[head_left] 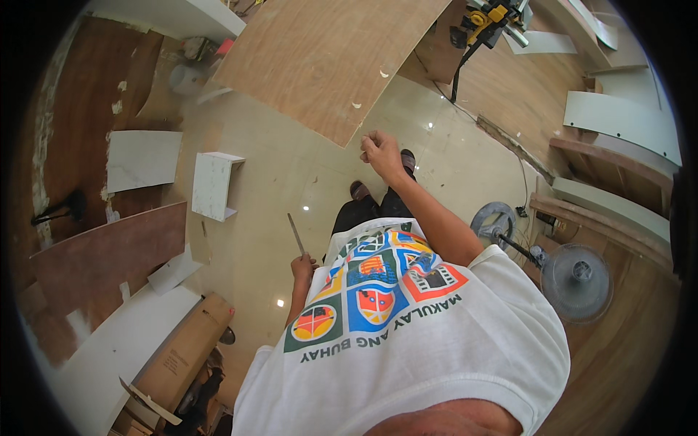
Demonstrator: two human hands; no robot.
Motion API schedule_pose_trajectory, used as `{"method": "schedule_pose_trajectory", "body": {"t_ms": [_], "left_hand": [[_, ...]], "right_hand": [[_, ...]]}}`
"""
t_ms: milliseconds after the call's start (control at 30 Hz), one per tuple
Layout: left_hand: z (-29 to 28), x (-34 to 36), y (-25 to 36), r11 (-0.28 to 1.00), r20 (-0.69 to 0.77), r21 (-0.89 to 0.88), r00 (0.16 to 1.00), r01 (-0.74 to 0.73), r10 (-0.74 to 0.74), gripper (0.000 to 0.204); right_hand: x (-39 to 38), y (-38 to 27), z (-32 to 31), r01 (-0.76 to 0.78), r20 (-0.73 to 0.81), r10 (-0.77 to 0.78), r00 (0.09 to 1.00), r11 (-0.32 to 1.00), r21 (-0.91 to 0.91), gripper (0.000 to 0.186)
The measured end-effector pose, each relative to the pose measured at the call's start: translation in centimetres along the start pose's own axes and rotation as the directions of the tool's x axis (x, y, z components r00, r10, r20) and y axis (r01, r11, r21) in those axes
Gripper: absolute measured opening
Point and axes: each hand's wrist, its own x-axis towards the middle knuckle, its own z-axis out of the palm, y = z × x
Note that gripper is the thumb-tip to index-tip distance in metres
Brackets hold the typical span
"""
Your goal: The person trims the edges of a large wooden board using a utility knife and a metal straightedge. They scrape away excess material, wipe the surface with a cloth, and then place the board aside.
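Glossy pale floor (pixel 269 160) shows beneath and around the plywood sheet (pixel 327 65), whose far end is cut off by the upper edge and whose support is hidden. Right of the sheet, a yellow-and-black power tool (pixel 488 20) is partly cropped, its kind hard to make out. The right arm reaches forward, elbow bent, bringing the right hand (pixel 381 154) just beside the sheet's near corner; its fingers are curled nearly closed, and whether they pinch anything or touch the edge I cannot tell. Well short of that corner and to its left, the left hand (pixel 303 267) hangs low, closed around one end of a thin dark strip (pixel 294 234), the rest slanting up toward the sheet. The white shirt (pixel 436 334) covers part of the left arm; the strip's gripped end is hidden.
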Motion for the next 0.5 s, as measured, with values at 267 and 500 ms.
{"method": "schedule_pose_trajectory", "body": {"t_ms": [267, 500], "left_hand": [[-0.2, 1.5, -1.6, 0.984, 0.013, 0.148, 0.995, -0.096, 0.095, 0.040], [0.4, 1.0, 0.1, 0.972, 0.029, 0.199, 0.993, -0.121, 0.118, 0.038]], "right_hand": [[0.3, -2.2, 0.1, 0.014, -0.142, 0.004, 0.990, 0.992, 0.128, 0.037], [1.0, 2.2, -3.1, -0.071, -0.143, 0.090, 0.986, 0.988, 0.139, 0.035]]}}
